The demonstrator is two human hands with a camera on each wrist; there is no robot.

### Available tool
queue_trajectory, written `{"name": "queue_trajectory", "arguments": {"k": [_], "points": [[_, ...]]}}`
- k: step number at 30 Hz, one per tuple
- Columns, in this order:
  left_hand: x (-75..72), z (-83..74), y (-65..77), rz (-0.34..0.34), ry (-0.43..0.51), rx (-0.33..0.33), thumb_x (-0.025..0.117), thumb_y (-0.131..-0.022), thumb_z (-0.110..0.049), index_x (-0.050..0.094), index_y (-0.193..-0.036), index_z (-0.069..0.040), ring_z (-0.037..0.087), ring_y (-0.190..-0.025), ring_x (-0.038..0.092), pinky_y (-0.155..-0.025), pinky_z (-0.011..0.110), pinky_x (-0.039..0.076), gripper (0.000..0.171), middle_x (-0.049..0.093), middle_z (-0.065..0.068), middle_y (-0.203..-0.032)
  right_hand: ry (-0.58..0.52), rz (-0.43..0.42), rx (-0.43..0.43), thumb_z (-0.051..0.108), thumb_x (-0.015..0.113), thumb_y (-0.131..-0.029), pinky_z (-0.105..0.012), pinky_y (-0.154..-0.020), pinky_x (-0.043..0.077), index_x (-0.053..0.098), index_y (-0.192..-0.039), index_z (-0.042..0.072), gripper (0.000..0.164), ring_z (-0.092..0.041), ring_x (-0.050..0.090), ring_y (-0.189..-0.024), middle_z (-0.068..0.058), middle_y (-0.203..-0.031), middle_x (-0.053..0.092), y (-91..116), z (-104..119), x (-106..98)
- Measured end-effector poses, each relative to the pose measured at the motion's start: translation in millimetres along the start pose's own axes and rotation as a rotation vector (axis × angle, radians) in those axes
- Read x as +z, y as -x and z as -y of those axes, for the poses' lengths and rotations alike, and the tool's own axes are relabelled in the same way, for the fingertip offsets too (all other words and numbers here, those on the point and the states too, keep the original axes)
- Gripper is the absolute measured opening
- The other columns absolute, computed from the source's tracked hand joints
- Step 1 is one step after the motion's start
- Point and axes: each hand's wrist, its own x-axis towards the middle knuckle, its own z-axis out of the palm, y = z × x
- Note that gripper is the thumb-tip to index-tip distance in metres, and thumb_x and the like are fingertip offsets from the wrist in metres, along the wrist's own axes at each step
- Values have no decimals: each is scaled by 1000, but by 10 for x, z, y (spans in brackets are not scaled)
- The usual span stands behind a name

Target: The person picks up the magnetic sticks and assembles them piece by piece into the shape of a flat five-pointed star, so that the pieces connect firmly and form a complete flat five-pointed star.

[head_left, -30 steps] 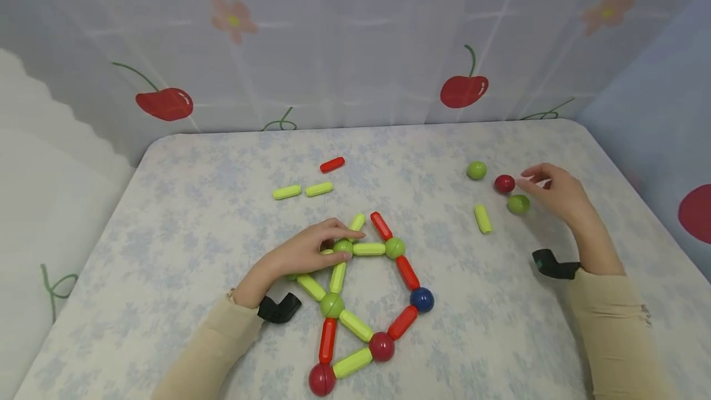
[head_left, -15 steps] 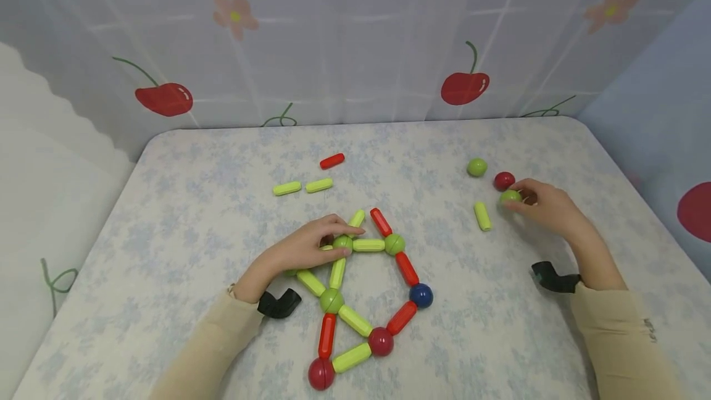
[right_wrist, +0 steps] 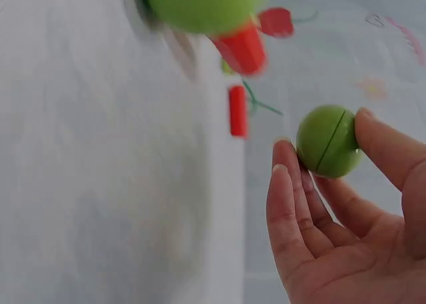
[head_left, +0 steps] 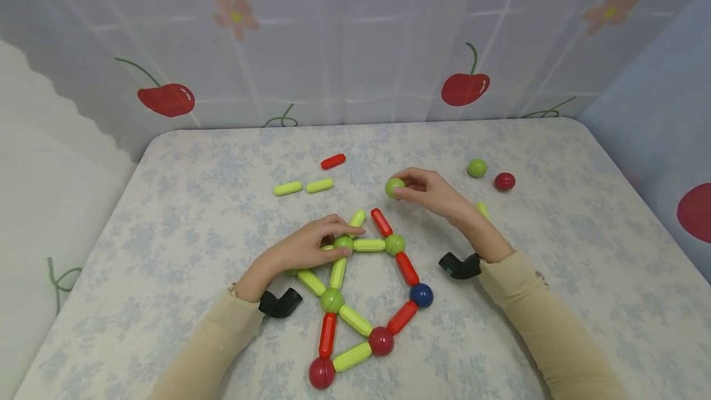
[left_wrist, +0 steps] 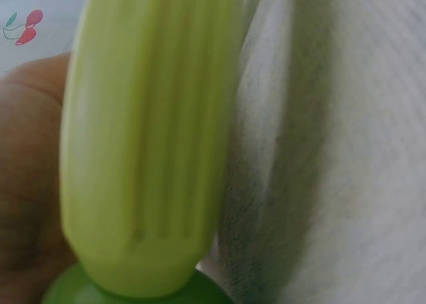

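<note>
My right hand (head_left: pixel 433 193) pinches a green ball (head_left: pixel 394 187) between thumb and fingers, above the table behind the structure. In the right wrist view a seam runs across this ball (right_wrist: pixel 329 141). With thumb and fingers, my left hand (head_left: pixel 302 244) grips a green ball joint (head_left: pixel 344 243) of a structure made of balls and magnetic-looking rods. A yellow-green rod (head_left: pixel 358 219) sticks out beyond that joint. A red rod (head_left: pixel 381 221) points up from another green ball (head_left: pixel 395 244), its far end free. The left hand partly hides the structure's left side.
Two yellow-green rods (head_left: pixel 288 188) and a red rod (head_left: pixel 333 161) lie loose at the back. A loose green ball (head_left: pixel 476 168) and a red ball (head_left: pixel 504 181) sit back right. The right forearm partly covers a yellow-green rod (head_left: pixel 482 209).
My right hand took hold of the green ball near the red ball and carried it left, to just behind the structure. My left hand stays on its joint.
</note>
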Motion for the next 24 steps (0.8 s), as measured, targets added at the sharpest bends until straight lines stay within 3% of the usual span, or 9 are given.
{"name": "queue_trajectory", "arguments": {"k": [7,24], "points": [[2,5,3,-2,12,4,62,-92,-18,59,-128,-10,16,-76,44,-66,29,40,37,53,0,-104,-81,97,35,16,59,-94,-36,-77,49,55,-122,-4,35,-24,58,-87,-13,-101,58,-246,-51,344],[-6,9,-8,0,-2,6,61,-92,-18,58,-129,-9,17,-75,44,-65,29,39,38,52,1,-103,-77,125,70,20,56,-96,-29,-71,46,56,-122,-3,35,-20,54,-82,-12,-102,59,-286,-95,443]]}}
